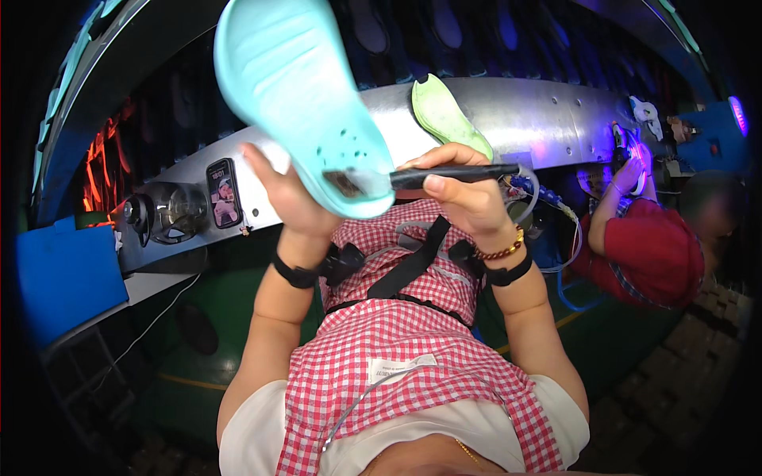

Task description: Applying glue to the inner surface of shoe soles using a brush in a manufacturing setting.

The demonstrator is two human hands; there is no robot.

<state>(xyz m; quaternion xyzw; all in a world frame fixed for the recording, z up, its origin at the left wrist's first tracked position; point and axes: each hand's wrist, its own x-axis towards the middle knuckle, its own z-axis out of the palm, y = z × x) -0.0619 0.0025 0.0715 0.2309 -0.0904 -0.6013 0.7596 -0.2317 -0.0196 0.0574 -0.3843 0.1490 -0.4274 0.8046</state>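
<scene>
My left hand (295, 190) holds up a turquoise foam shoe piece (290, 87), its palm and hidden fingers behind the forefoot and its thumb standing out to the side. The piece is tilted, with a ribbed heel end far up and small holes near the toe end. Between the fingers and thumb of my right hand (468, 194) is a brush (452, 174) with a black handle. Its flat, pale-and-dark head lies over the toe end of the turquoise piece. A lime green shoe piece (444, 115) rests on the metal bench (532, 119) beyond my right hand.
To the left on the bench are a phone (225, 193) and a clear jug (175, 213) with a black lid. Blue bins (67, 274) stand at the left. A co-worker in red (647, 250) works at the right. A clear tube (578, 230) hangs beside my right wrist.
</scene>
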